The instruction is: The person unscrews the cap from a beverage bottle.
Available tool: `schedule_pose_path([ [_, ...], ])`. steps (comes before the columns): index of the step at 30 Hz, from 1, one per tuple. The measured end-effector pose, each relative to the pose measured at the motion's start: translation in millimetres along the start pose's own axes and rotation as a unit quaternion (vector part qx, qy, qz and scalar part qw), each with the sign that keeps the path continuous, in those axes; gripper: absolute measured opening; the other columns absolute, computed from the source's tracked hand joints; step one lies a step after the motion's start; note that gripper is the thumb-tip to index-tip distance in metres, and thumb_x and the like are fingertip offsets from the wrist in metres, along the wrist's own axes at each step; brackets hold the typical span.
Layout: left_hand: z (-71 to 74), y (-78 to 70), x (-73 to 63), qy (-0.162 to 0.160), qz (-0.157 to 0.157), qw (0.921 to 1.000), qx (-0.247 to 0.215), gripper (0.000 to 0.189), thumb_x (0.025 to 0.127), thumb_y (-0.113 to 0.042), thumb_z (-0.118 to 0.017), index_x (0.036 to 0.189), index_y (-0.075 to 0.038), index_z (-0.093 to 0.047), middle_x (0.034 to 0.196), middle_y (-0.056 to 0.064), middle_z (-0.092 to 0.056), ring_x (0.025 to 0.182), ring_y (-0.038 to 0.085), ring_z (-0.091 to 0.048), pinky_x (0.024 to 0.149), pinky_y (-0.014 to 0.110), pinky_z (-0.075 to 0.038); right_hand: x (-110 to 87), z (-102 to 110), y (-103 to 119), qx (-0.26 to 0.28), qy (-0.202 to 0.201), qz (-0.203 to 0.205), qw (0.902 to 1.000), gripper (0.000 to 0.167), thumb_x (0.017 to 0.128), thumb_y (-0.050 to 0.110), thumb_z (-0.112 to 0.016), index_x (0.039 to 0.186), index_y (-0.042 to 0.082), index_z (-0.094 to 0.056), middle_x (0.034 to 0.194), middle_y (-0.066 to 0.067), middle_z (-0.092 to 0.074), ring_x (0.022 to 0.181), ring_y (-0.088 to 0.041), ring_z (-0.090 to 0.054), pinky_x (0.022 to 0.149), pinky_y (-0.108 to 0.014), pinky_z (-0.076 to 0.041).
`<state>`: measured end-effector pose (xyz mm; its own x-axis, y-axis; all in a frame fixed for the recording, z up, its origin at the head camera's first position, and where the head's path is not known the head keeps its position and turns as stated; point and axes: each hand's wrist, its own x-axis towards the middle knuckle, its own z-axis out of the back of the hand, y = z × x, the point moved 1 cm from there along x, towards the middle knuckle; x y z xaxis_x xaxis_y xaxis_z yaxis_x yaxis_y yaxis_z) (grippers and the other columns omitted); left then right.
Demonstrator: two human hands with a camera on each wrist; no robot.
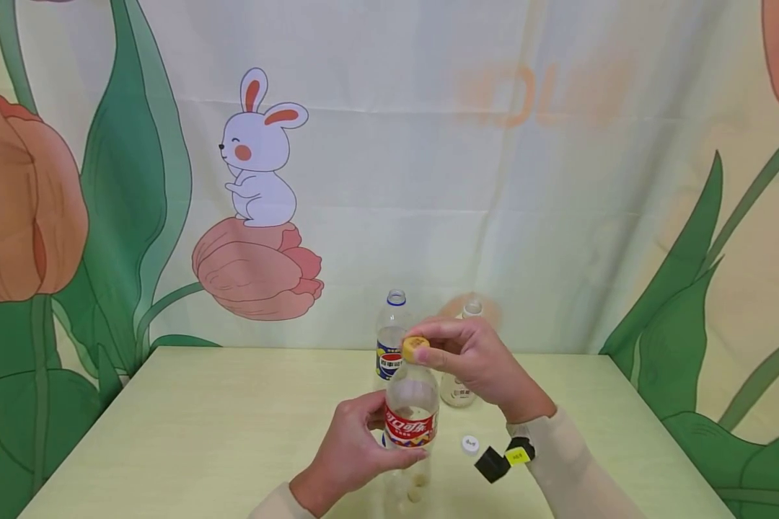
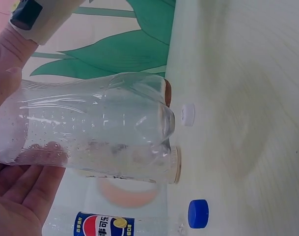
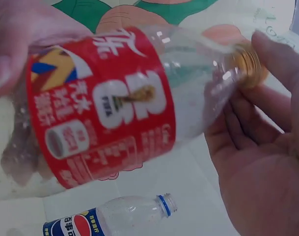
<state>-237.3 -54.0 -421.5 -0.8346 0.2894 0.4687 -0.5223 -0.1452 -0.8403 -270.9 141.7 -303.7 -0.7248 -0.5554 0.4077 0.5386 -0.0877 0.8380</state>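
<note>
My left hand grips a clear plastic bottle with a red label round its body, holding it upright just above the table. An orange-yellow cap sits at the bottle's mouth. Thumb and fingers of my right hand pinch that cap from the side. In the right wrist view the cap covers the neck; whether it is fully screwed down cannot be told. The bottle looks empty in the left wrist view, with small drops on its wall.
Behind stand an uncapped blue-labelled bottle and another clear bottle, partly hidden by my right hand. A white cap and a blue cap lie on the pale table. A printed curtain hangs behind the table.
</note>
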Motion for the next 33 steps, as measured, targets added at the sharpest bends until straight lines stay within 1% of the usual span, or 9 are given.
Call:
schedule_pose_path([
  [7,-0.7,0.3,-0.2,0.007,0.008,0.9999,-0.005,0.052,0.069,-0.022,-0.097,0.115,-0.019,-0.071,0.105,-0.004,-0.077,0.087,0.009,-0.074,0.082,0.028,-0.064,7.2,11,-11,0.035,0.097,0.025,0.9943,0.030,0.100,0.023,-0.067,0.120,0.000,-0.070,0.117,-0.003,-0.071,0.104,-0.016,-0.065,0.092,-0.028,-0.057],
  [9,-0.5,0.7,-0.3,0.005,0.001,1.0000,0.000,0.053,0.070,-0.022,-0.096,0.115,-0.018,-0.070,0.105,-0.003,-0.077,0.087,0.009,-0.074,0.082,0.028,-0.064,8.6,12,-13,0.046,0.112,0.026,0.9923,0.029,0.101,0.023,-0.065,0.121,0.002,-0.070,0.120,-0.005,-0.070,0.107,-0.018,-0.065,0.095,-0.031,-0.056],
  [11,0.0,1.0,-0.1,0.000,-0.010,0.9999,0.006,0.052,0.070,-0.021,-0.096,0.115,-0.018,-0.070,0.104,-0.003,-0.077,0.087,0.008,-0.074,0.080,0.028,-0.064,9.0,12,-15,0.059,0.110,0.020,0.9920,0.029,0.102,0.022,-0.064,0.123,0.004,-0.070,0.122,-0.005,-0.071,0.112,-0.020,-0.065,0.098,-0.033,-0.056],
  [14,1.0,1.6,0.5,-0.012,-0.022,0.9996,0.012,0.052,0.070,-0.022,-0.096,0.115,-0.019,-0.070,0.102,-0.003,-0.078,0.085,0.008,-0.073,0.079,0.028,-0.064,8.3,10,-15,0.080,0.064,0.003,0.9948,0.027,0.100,0.015,-0.064,0.124,0.005,-0.070,0.121,-0.002,-0.074,0.112,-0.019,-0.068,0.098,-0.033,-0.057],
  [18,1.4,2.1,0.8,-0.028,-0.015,0.9994,0.014,0.054,0.068,-0.025,-0.097,0.114,-0.022,-0.070,0.100,-0.005,-0.077,0.084,0.008,-0.073,0.078,0.027,-0.063,7.0,4,-12,0.100,-0.033,-0.012,0.9944,0.027,0.092,0.008,-0.074,0.117,0.000,-0.070,0.107,0.003,-0.076,0.097,-0.013,-0.072,0.088,-0.027,-0.061],
  [21,0.5,1.8,0.8,-0.040,-0.006,0.9990,0.017,0.055,0.067,-0.025,-0.098,0.115,-0.023,-0.069,0.099,-0.006,-0.077,0.084,0.008,-0.073,0.077,0.026,-0.063,5.2,-2,-5,0.082,-0.092,-0.024,0.9920,0.029,0.084,0.007,-0.083,0.108,-0.003,-0.069,0.096,0.004,-0.075,0.085,-0.012,-0.071,0.080,-0.025,-0.061],
  [24,-0.6,0.6,1.0,-0.050,0.001,0.9985,0.024,0.057,0.066,-0.026,-0.098,0.115,-0.024,-0.069,0.099,-0.008,-0.077,0.085,0.007,-0.072,0.078,0.026,-0.062,3.0,-8,4,0.038,-0.138,-0.040,0.9890,0.028,0.079,0.010,-0.088,0.099,0.000,-0.070,0.088,0.002,-0.072,0.077,-0.014,-0.067,0.072,-0.024,-0.058],
  [29,-1.8,-2.1,1.9,-0.058,0.010,0.9979,0.028,0.059,0.065,-0.033,-0.099,0.116,-0.026,-0.069,0.099,-0.011,-0.076,0.086,0.007,-0.072,0.078,0.026,-0.062,1.0,-17,16,-0.022,-0.193,-0.074,0.9781,0.031,0.073,0.019,-0.093,0.090,0.006,-0.070,0.083,-0.001,-0.069,0.072,-0.017,-0.061,0.063,-0.024,-0.050],
  [33,-2.4,-3.0,2.1,-0.063,0.015,0.9974,0.031,0.059,0.065,-0.035,-0.099,0.115,-0.026,-0.069,0.098,-0.012,-0.076,0.086,0.007,-0.072,0.078,0.026,-0.062,1.1,-20,20,-0.032,-0.206,-0.089,0.9740,0.033,0.072,0.020,-0.095,0.090,0.006,-0.071,0.083,-0.003,-0.070,0.073,-0.019,-0.062,0.065,-0.025,-0.053],
])
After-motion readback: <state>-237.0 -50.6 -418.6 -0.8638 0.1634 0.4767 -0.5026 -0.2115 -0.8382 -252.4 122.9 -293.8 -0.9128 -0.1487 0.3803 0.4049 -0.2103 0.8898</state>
